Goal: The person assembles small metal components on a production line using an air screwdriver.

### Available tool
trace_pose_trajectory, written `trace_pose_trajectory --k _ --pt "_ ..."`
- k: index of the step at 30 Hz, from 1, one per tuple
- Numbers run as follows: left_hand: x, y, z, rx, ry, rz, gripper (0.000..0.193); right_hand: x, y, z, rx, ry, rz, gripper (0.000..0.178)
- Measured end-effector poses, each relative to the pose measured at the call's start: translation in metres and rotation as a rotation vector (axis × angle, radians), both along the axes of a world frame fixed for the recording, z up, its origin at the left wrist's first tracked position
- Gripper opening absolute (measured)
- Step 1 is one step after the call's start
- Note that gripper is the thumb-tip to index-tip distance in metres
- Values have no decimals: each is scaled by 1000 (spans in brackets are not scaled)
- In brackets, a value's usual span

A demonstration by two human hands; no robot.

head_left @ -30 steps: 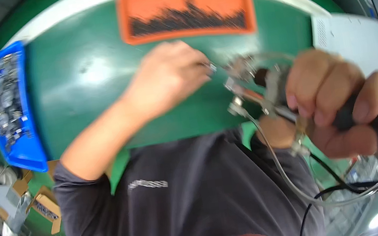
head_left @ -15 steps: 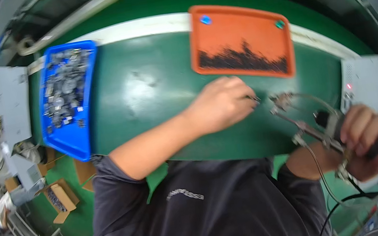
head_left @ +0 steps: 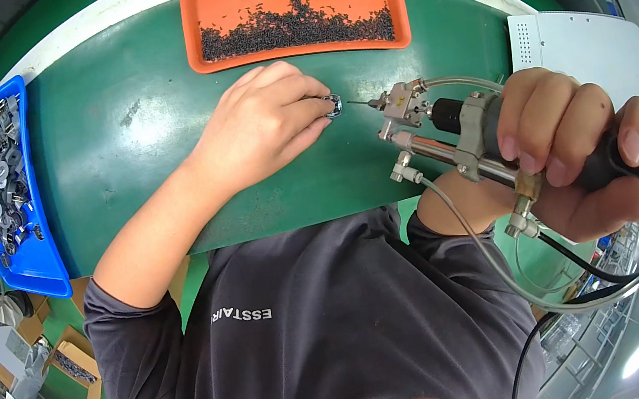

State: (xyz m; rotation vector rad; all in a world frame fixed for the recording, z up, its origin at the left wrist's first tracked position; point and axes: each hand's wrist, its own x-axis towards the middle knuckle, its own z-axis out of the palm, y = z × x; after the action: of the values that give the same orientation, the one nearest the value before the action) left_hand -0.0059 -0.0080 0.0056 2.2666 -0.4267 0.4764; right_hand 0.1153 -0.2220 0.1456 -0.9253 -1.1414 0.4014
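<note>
My left hand (head_left: 266, 124) is closed over the green tabletop, thumb and fingers pinching a small dark part (head_left: 334, 105) with a shiny end face. Most of that part is hidden by the fingers. Wrapped round a powered screwdriver (head_left: 470, 138) is my right hand (head_left: 566, 119), at the right end of the table. The tool has a metal head, a black body and air fittings. Its thin bit (head_left: 361, 102) points left at the end face of the small part, with a narrow gap between them.
Beyond my hands an orange tray (head_left: 296, 54) holds many tiny black pieces. At far left a blue tray (head_left: 48, 280) carries dark round parts. A pale metal box (head_left: 587, 40) stands at right. A clear hose (head_left: 467, 234) and black cables loop below the tool.
The view has shifted, so the trays appear farther left and higher. The screwdriver bit and the part in my left hand are closer together. Both hands keep their grip.
</note>
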Motion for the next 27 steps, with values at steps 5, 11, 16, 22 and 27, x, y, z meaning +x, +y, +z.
trace_pose_trajectory --k 5,11,16,22,27 --pt "0 -1 -3 -4 -5 0 18 -3 9 -7 18 -27 55 43" --pt "0 -1 -4 4 -4 4 16 -6 13 -5 -36 -46 60 45" --pt "-1 0 -4 12 5 10 16 -8 14 -5 -81 -4 55 45" --pt "0 -1 -3 21 -6 8 16 -12 20 -9 1 5 39 45" --pt "1 -1 -4 28 -11 8 16 -12 22 -10 -13 -5 27 45"
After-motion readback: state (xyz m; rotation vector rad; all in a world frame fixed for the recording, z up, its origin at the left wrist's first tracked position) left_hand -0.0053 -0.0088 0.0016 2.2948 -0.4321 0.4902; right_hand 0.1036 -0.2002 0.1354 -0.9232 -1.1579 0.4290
